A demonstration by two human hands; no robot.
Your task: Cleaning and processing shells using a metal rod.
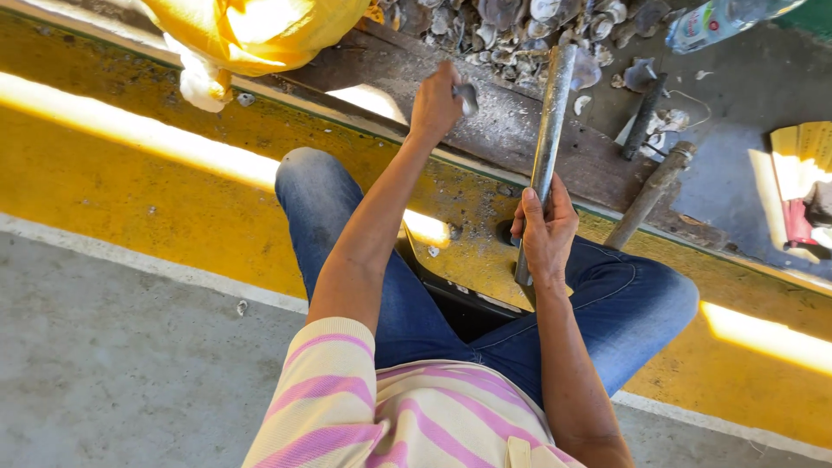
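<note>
There are two hands (436,104) (544,230), one long metal bar (548,130), two more tools (646,113) (652,192), one plastic bottle (706,22), one yellow bag (251,30), and shells (511,35) too many to count.

The left hand (436,106) closes over a small grey object (467,97); only its right end shows, kind not determinable. The grey metal bar (548,139) is covered mid-length by the right hand (544,230), and its far tip merges into the shell pile (511,30), contact point not resolvable. Shell pile cut by the top edge. Yellow sack (256,30) cut by the top edge, contents hidden. Plastic bottle (706,24) cropped at the top edge, cap end out of view. Folded yellow item (802,156) cut by the right edge. Dark box (464,308) between the knees is mostly hidden by the legs.
</note>
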